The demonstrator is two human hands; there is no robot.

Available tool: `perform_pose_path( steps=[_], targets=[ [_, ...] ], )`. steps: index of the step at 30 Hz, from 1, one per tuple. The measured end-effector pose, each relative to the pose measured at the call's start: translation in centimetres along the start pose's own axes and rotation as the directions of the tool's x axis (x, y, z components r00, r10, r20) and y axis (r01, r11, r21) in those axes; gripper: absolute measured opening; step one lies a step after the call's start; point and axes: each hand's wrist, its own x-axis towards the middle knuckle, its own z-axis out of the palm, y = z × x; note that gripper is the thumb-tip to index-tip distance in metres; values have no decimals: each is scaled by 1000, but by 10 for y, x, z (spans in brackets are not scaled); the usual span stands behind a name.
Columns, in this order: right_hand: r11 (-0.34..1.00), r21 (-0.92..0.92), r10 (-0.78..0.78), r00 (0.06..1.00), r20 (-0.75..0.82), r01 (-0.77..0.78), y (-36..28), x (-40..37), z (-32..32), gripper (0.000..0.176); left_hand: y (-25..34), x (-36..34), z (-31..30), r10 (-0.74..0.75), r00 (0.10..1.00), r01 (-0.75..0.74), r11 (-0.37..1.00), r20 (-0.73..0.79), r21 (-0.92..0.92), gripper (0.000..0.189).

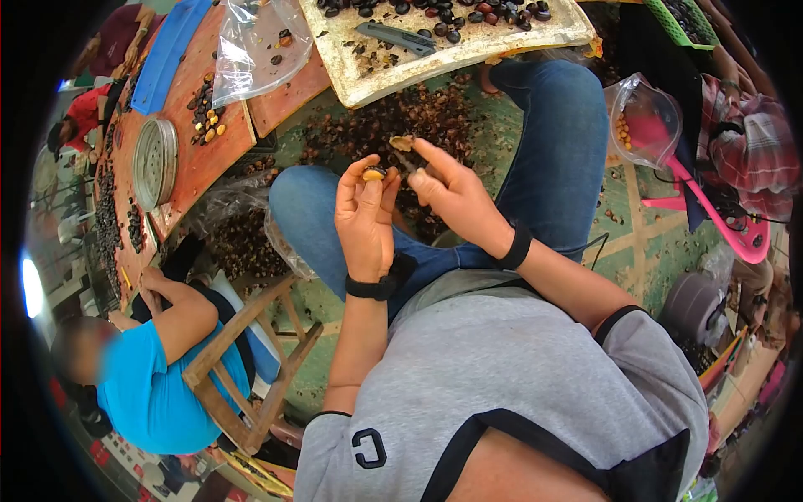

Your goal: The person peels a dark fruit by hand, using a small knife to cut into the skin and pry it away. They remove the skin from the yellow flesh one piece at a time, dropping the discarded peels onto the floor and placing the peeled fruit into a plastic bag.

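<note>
Person's left hand (364, 219) pinches a small nut (373, 174) between thumb and fingers, held just below the white board (502, 42), over the shell pile (393, 117) on the floor. Right hand (452, 194) is just beside it, index out, fingertips pinching a shell piece (402, 142). Grey knife (395, 38) and dark nuts (468, 15) lie on the board. Another person in a blue shirt (150, 385) sits well below-left of the board.
</note>
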Motion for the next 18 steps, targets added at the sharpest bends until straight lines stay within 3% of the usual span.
perform_pose_path(
  steps=[3,4,8,11,13,18],
  targets=[
    [988,-157,12,994,111,6,-8,-7,2,53,0,-1,1,27,999,-25,997,-23,69,31],
    [973,-204,-88,990,112,109,-4,-6,3,52,0,-1,2,52,998,-49,988,-20,143,31],
    [963,-258,-46,992,119,75,-2,-5,2,52,-2,-4,4,76,995,-55,954,-60,293,28],
    [989,-109,-88,991,104,100,5,-5,5,49,-3,-5,5,154,986,-120,923,-64,366,25],
    [990,131,38,990,135,-56,7,-7,6,45,-6,-4,5,272,962,-227,833,-16,504,26],
    [948,285,122,989,83,-141,-3,-11,16,42,-11,0,7,389,920,-342,734,49,587,21]
  ],
)
